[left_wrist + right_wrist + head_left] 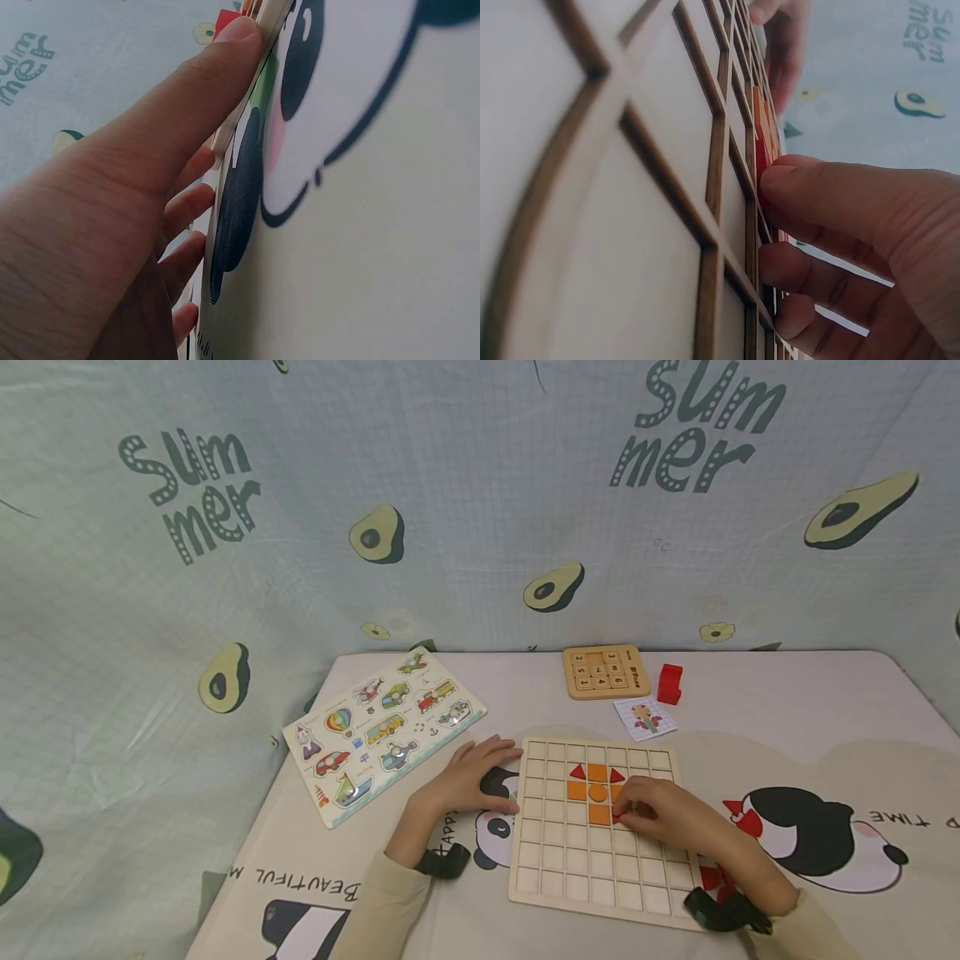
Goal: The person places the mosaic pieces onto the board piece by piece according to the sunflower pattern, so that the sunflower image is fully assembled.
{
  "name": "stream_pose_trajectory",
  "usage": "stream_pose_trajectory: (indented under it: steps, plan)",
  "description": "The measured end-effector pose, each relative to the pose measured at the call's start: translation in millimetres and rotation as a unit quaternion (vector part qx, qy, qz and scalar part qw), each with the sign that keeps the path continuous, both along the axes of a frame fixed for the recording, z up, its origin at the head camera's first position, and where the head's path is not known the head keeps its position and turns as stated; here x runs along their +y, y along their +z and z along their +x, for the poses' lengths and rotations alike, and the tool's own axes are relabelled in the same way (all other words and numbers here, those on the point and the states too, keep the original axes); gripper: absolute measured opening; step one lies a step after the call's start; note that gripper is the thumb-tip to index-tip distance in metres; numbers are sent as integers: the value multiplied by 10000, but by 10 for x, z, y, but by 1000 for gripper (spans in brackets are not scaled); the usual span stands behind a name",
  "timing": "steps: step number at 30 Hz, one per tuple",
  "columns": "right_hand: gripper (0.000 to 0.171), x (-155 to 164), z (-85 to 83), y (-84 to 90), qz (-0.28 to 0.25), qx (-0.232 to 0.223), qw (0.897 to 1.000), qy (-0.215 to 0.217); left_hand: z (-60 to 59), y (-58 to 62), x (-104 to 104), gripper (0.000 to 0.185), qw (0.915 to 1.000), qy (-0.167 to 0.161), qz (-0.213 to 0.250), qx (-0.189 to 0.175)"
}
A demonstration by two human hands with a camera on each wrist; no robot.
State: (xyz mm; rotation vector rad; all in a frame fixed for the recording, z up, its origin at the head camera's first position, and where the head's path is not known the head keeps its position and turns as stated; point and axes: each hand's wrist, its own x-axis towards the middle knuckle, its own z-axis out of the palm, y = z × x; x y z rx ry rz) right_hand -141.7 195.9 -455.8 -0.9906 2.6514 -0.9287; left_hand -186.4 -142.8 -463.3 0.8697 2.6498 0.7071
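Note:
A square wooden grid board (551, 860) lies on the table. Orange squares (597, 772) surround an orange circle (597, 793) in its cells, with red triangles (577, 772) at the upper corners. My right hand (660, 810) pinches a small red piece (763, 166) between thumb and forefinger, low against the board beside the orange pieces. The fingers hide most of that piece's shape. At the board's left edge, my left hand (468, 781) rests with fingers spread, its thumb touching the rim.
A vehicle picture puzzle (386, 729) lies at the left. Behind the board are a number puzzle (606, 672), a pattern card (645, 718) and a red object (670, 683). Red shapes (708, 878) show near the right wrist; whether loose or printed, I cannot tell.

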Motion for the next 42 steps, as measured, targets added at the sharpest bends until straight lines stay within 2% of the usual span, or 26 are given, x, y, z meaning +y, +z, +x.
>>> stream_pose_trajectory:
  steps: [9, 20, 26, 31, 35, 42]
  plan:
    - [15, 23, 12, 20, 14, -28, 9998, 220, -2, -13, 13, 83, 10000, -8, -23, -36]
    - [17, 55, 11, -3, -81, -53, 9997, 225, -8, -12, 25, 83, 10000, -28, -59, -7]
    - [15, 83, 30, 5, -406, -51, 9987, 293, -5, -11, 26, 83, 10000, -15, -56, -4]
    - [12, 165, 53, 55, -737, -16, 9971, 175, -2, -16, 16, 83, 10000, 28, -45, -20]
    - [12, 275, 56, 81, -724, 55, 9973, 46, 1, -15, 8, 83, 10000, 33, -20, -12]
    - [13, 498, 51, 70, -761, 443, 9961, -104, 2, -10, 5, 83, 10000, 40, -25, -14]
